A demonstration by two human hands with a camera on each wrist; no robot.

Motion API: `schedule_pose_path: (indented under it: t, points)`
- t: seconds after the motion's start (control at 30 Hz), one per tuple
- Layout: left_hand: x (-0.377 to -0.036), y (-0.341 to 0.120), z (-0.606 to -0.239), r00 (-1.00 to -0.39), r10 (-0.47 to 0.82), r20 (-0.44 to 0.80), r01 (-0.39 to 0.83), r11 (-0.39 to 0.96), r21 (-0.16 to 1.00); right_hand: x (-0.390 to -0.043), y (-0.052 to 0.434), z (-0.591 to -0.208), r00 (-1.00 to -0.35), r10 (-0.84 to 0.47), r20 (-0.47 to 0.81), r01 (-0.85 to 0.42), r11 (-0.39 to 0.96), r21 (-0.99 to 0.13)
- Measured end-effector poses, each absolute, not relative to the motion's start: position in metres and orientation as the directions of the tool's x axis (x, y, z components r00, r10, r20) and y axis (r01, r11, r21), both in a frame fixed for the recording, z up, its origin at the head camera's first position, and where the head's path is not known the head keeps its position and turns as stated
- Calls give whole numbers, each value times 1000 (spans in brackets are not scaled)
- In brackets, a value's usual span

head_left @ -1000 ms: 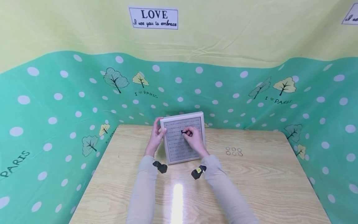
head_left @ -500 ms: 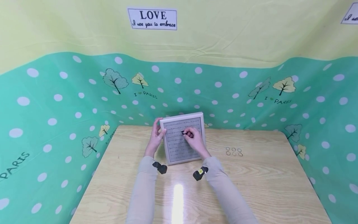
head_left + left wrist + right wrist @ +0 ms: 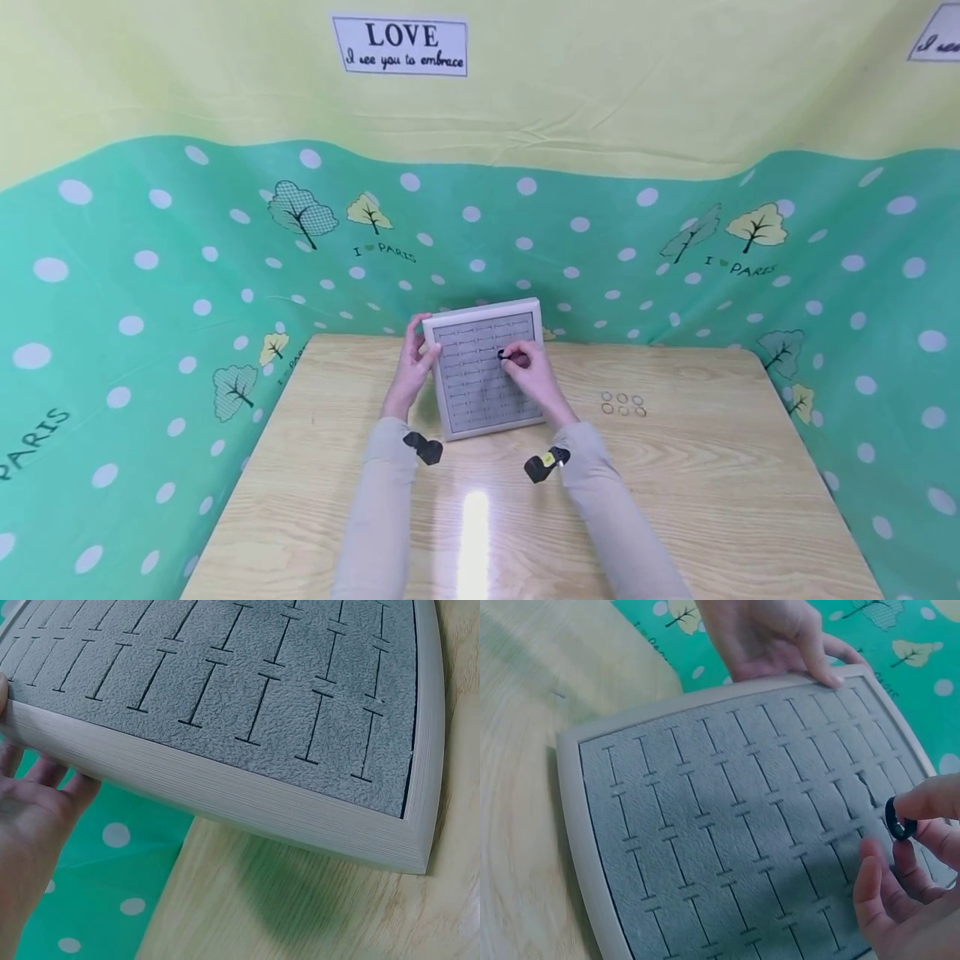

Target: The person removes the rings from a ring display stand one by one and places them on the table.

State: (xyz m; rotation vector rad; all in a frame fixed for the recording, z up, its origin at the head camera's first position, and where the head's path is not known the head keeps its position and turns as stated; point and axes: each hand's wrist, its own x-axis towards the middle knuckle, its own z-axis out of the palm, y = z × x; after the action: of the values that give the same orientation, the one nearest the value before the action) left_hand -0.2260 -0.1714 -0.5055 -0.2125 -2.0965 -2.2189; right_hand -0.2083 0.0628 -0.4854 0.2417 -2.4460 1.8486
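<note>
A ring display tray [image 3: 465, 392] with a pale frame and slotted grey padding stands tilted up at the table's back. My left hand [image 3: 411, 371] grips its left side, thumb on the front of the frame and other fingers behind. In front of the padding, my right hand [image 3: 534, 377] pinches a black ring [image 3: 892, 819] between thumb and fingers. Whether that ring touches the padding cannot be told. Close to it, one slot [image 3: 865, 789] looks wider than its neighbours. The left wrist view shows the left hand [image 3: 34, 814] at the frame's edge.
Several thin rings [image 3: 640, 412] lie in two rows on the wooden table [image 3: 712, 483], right of the tray. A green and yellow patterned cloth [image 3: 570, 225] hangs behind and at both sides. Dark wrist cameras [image 3: 423, 448] sit on both sleeves.
The right hand has shifted rightward across the tray's front with the black ring still pinched. My left hand keeps its hold on the frame. The head view has turned slightly.
</note>
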Motion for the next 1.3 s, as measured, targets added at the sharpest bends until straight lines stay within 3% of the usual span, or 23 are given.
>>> schedule_pose_path:
  t: [0.57, 1.0, 1.3]
  points:
    - [-227, -174, -503, -990, 60, 124, 118, -90, 989, -204, 115, -487, -997, -44, 68, -75, 211, -975]
    - [-225, -174, -508, -986, 69, 153, 147, -81, 986, -201, 170, -514, -997, -28, 70, -75, 374, -924]
    - [-227, -180, -502, -984, 110, 138, 129, -84, 988, -191, 222, -539, -999, 14, 49, -39, 417, -908]
